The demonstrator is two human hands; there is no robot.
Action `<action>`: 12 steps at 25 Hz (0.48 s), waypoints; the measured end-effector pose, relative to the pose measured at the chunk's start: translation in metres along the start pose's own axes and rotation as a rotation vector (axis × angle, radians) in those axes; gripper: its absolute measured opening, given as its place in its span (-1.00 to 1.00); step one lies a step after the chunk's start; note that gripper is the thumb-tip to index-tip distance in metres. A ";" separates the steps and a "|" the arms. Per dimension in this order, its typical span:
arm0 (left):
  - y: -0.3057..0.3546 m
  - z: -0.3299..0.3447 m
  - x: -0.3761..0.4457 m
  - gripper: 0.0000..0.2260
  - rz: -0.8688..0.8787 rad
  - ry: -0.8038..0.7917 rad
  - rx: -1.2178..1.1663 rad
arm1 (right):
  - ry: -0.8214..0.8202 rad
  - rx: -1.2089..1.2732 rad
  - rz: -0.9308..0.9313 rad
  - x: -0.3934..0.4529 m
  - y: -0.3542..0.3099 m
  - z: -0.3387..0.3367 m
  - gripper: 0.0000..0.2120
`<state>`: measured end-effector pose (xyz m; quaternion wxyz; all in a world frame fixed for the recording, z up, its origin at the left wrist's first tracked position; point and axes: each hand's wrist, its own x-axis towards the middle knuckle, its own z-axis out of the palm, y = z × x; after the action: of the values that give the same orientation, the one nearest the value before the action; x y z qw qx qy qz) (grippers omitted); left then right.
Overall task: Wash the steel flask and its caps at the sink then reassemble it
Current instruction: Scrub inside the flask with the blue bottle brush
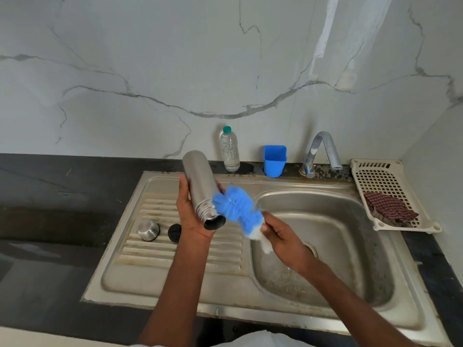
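My left hand [191, 214] grips the steel flask [198, 184], which is tilted with its open threaded mouth pointing down towards me, above the sink's drainboard. My right hand [280, 237] holds a blue and white bottle brush [238, 209] by its white end; the blue bristles touch the flask's side near the mouth. A steel cap [148, 229] and a black inner cap [174, 232] lie on the ribbed drainboard, left of my left hand.
The steel sink [325, 246] has its basin on the right, with a tap [323, 151] behind it. A plastic water bottle [229, 149] and a blue cup [274, 160] stand by the wall. A cream basket [383, 186] with a checked cloth sits at the right.
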<state>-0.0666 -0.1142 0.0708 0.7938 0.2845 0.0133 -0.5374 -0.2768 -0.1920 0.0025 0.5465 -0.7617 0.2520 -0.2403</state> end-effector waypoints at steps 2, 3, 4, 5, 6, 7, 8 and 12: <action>0.014 -0.003 0.000 -0.46 -0.013 0.034 0.153 | 0.049 0.107 0.084 -0.009 0.011 -0.013 -0.72; 0.021 -0.008 0.000 -0.49 -0.035 0.029 0.209 | 0.088 0.136 0.112 -0.009 0.008 -0.021 -0.71; 0.026 -0.010 -0.002 -0.51 -0.069 0.012 0.248 | 0.107 0.153 0.129 -0.005 0.001 -0.029 -0.74; 0.030 -0.012 -0.003 -0.51 -0.104 0.011 0.297 | 0.111 0.174 0.137 0.000 -0.011 -0.037 -0.77; 0.030 -0.013 -0.004 -0.48 -0.131 0.008 0.353 | 0.094 0.187 0.130 0.006 -0.025 -0.043 -0.80; 0.029 -0.012 -0.005 -0.46 -0.158 -0.002 0.407 | 0.071 0.157 0.100 0.012 -0.040 -0.046 -0.80; 0.025 -0.010 -0.006 -0.45 -0.180 -0.018 0.447 | 0.039 0.060 0.043 0.018 -0.055 -0.050 -0.77; 0.015 -0.005 -0.013 -0.23 -0.237 -0.100 0.514 | 0.049 -0.538 -0.215 0.039 -0.062 -0.061 -0.54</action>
<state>-0.0578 -0.0969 0.0778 0.6271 0.4459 -0.1293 -0.6254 -0.2789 -0.2434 0.0831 0.2901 -0.8955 0.2376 -0.2396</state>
